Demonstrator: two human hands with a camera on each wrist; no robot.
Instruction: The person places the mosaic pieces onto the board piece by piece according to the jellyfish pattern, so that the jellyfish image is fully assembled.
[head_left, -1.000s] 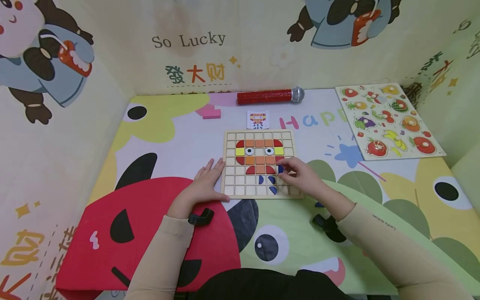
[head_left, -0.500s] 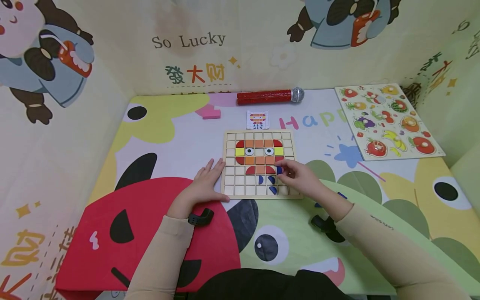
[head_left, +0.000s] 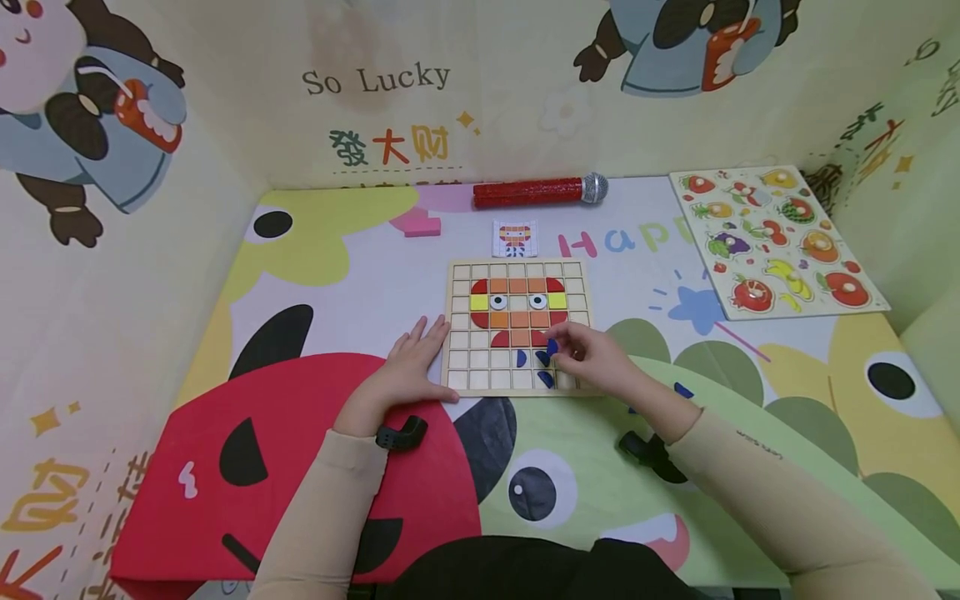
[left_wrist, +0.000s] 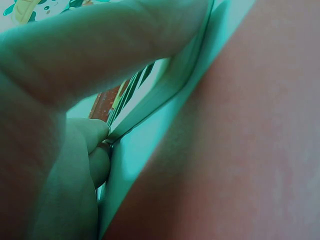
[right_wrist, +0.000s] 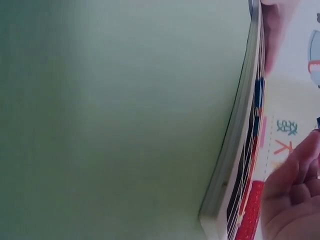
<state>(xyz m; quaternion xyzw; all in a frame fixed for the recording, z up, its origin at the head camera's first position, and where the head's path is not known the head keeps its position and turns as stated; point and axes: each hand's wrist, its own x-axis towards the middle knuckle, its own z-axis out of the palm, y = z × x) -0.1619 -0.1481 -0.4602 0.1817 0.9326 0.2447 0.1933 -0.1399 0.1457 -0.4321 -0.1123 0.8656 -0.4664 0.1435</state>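
Observation:
A wooden grid board (head_left: 465,359) lies mid-table, with red, orange and yellow pieces and two eye pieces forming a face in its cells. My right hand (head_left: 600,358) pinches a blue half-round piece (head_left: 552,347) between thumb and fingers, above the board's lower right cells. Below the face lie more blue half-round pieces (head_left: 521,358). My left hand (head_left: 405,371) rests at the board's left edge with fingers spread and thumb by the lower left corner. In the left wrist view, the thumb (left_wrist: 115,45) lies against the board's edge.
Behind the board lies a small picture card (head_left: 515,239) with a similar face. A red microphone (head_left: 528,193) lies farther back, and a fruit puzzle board (head_left: 780,242) at the right. Another blue piece (head_left: 682,390) lies beside the right forearm.
My right hand has shifted slightly left and toward me with the blue half-round piece, which now shows more plainly. The left hand keeps its place.

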